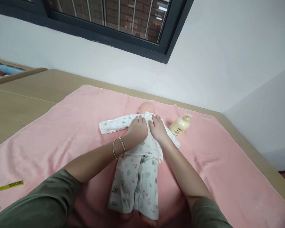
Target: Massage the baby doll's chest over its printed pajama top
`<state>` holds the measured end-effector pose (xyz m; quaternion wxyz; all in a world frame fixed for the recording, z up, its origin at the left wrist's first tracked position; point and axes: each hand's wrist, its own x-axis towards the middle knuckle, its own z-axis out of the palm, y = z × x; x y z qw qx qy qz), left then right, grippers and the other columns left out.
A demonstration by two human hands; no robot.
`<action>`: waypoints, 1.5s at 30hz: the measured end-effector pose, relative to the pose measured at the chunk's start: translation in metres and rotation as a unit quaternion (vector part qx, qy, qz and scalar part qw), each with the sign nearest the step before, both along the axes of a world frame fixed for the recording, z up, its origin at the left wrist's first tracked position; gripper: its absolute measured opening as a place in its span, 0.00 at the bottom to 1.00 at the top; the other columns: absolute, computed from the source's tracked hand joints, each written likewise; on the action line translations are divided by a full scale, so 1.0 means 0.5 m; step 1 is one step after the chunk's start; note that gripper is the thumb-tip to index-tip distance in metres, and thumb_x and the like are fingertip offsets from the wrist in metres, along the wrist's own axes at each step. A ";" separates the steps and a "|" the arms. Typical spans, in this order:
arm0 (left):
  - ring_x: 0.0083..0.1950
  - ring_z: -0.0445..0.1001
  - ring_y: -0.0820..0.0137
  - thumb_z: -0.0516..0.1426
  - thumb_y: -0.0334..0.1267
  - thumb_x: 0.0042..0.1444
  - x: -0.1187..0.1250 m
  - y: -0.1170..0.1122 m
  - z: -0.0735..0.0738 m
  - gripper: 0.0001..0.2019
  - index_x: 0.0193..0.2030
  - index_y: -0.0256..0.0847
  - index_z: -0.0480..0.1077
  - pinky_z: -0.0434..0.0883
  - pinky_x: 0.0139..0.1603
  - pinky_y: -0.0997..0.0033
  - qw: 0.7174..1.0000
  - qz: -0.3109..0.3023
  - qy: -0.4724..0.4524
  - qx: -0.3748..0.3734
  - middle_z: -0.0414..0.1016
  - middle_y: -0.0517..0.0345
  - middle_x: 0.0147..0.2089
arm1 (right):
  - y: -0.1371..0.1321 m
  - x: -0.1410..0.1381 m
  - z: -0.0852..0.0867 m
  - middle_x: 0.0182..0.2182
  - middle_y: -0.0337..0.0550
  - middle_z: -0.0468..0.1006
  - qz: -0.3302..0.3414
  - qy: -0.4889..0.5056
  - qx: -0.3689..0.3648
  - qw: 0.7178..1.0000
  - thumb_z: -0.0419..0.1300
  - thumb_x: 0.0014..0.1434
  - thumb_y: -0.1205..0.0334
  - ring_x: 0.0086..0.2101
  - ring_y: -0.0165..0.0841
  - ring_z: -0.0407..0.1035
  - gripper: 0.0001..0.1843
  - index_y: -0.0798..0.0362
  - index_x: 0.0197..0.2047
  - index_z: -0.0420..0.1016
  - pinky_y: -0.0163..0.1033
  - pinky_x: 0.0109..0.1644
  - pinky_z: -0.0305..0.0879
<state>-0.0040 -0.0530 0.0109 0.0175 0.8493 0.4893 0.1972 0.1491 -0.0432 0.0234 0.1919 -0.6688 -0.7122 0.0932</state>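
A baby doll (147, 108) in a white printed top (148, 147) and matching trousers (146, 183) lies stretched out, its head toward the wall. Both my hands rest on the upper part of the top. My left hand (138, 129), below a wrist with two thin bangles (119, 148), lies flat with its fingers extended toward the doll's head. Beside it, my right hand (158, 128) is laid flat on the other side, fingers also stretched out. Neither hand grips anything. The doll's face is not visible, and its feet show only partly below the trouser hems.
A pale yellow pump bottle (180, 126) lies tilted right of the doll. Under everything spreads a pink blanket (68, 126) on a wooden table (26, 95). A yellow strip (7, 186) lies at the left. Behind are a white wall (204, 57) and a dark-framed window (165, 53).
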 end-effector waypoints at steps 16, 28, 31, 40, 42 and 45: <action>0.58 0.73 0.54 0.46 0.34 0.66 -0.018 0.071 0.011 0.16 0.52 0.33 0.71 0.67 0.64 0.53 0.998 0.010 -0.055 -0.036 0.77 0.39 0.55 | -0.069 -0.040 0.033 0.73 0.60 0.59 0.041 -0.026 -0.019 0.999 0.42 0.74 0.57 0.73 0.49 0.50 0.30 0.60 0.73 0.60 0.55 0.75 0.48; 0.60 0.71 0.52 0.48 0.36 0.67 -0.008 0.061 -0.004 0.17 0.57 0.33 0.68 0.65 0.66 0.51 0.998 0.033 -0.061 -0.013 0.76 0.41 0.57 | -0.022 -0.022 -0.003 0.75 0.58 0.53 0.021 -0.006 0.003 1.000 0.43 0.75 0.52 0.74 0.49 0.45 0.30 0.55 0.74 0.58 0.60 0.75 0.41; 0.59 0.72 0.51 0.48 0.35 0.67 -0.008 0.060 -0.003 0.16 0.56 0.33 0.68 0.65 0.65 0.51 0.998 0.033 -0.059 -0.008 0.76 0.41 0.56 | -0.023 -0.023 0.000 0.75 0.59 0.54 0.017 -0.005 -0.001 1.000 0.44 0.75 0.52 0.74 0.49 0.45 0.30 0.56 0.74 0.59 0.60 0.75 0.41; 0.60 0.71 0.52 0.48 0.35 0.67 -0.007 0.060 -0.011 0.16 0.57 0.34 0.68 0.65 0.65 0.51 0.997 0.033 -0.070 0.003 0.76 0.41 0.57 | -0.019 -0.022 -0.002 0.74 0.57 0.55 0.018 -0.008 0.008 1.000 0.44 0.75 0.52 0.74 0.48 0.47 0.29 0.55 0.73 0.59 0.60 0.75 0.42; 0.61 0.71 0.52 0.48 0.35 0.67 -0.008 0.062 -0.012 0.16 0.57 0.34 0.68 0.65 0.65 0.51 0.997 0.034 -0.075 0.002 0.76 0.41 0.57 | -0.019 -0.021 -0.002 0.74 0.58 0.56 0.020 -0.008 0.012 1.000 0.45 0.74 0.52 0.73 0.48 0.47 0.29 0.55 0.73 0.60 0.60 0.75 0.43; 0.62 0.71 0.52 0.48 0.36 0.67 -0.008 0.062 -0.012 0.17 0.58 0.35 0.68 0.65 0.66 0.50 0.996 0.036 -0.077 0.002 0.76 0.41 0.58 | -0.017 -0.016 -0.001 0.74 0.59 0.57 0.029 -0.003 0.011 1.000 0.45 0.74 0.52 0.73 0.50 0.48 0.30 0.57 0.72 0.61 0.60 0.75 0.43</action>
